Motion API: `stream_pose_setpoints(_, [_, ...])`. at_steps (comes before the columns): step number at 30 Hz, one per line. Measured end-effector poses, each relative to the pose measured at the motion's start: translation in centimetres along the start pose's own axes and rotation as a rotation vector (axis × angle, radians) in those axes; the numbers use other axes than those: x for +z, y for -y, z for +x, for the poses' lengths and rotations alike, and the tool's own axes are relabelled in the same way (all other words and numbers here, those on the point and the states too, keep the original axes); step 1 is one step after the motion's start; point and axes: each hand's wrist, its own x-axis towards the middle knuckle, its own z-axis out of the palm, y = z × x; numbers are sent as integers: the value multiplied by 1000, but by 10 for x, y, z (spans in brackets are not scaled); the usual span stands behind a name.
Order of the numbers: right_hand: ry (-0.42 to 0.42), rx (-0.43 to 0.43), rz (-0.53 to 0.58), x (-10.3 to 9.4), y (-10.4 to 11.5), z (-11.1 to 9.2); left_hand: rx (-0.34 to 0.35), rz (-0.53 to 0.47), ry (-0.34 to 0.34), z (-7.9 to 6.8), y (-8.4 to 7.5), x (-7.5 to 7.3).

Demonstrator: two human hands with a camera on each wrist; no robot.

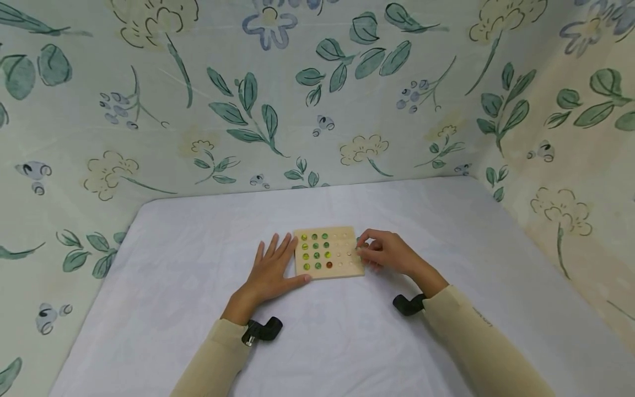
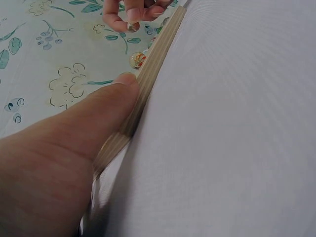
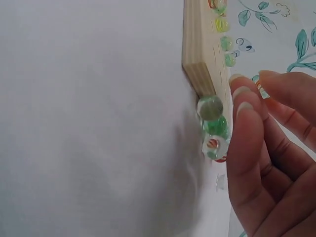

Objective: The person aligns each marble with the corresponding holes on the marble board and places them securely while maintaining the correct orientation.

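A wooden board with rows of small round hollows lies flat on the table; its left columns hold yellow, green and reddish-brown glass marbles. My left hand rests flat with fingers spread at the board's left side, the thumb against its near edge. Over the right end of the board, my right hand pinches a clear marble with orange and teal streaks between thumb and fingertip. Just past that end sit loose marbles: a clear greenish one, a green one and an orange-and-white one.
White cloth covers the table. Behind and at the sides hang floral-patterned sheets. Another clear marble lies farther along, beside the right hand. Black wrist cameras sit at both cuffs.
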Motion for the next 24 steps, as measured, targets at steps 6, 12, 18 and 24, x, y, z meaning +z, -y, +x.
stream_pose_setpoints(6, [16,-58,-12,9,2,-1,4,-2,-1,0,0,0])
stream_pose_setpoints(12, [37,-84,-36,15,6,0,-1,2,6,0,1,0])
stream_pose_setpoints(18, [64,-77,-2,20,10,1,-12,-2,7,0,1,-1])
stream_pose_setpoints(24, [78,-88,8,23,11,2,-3,-4,8,0,0,-1])
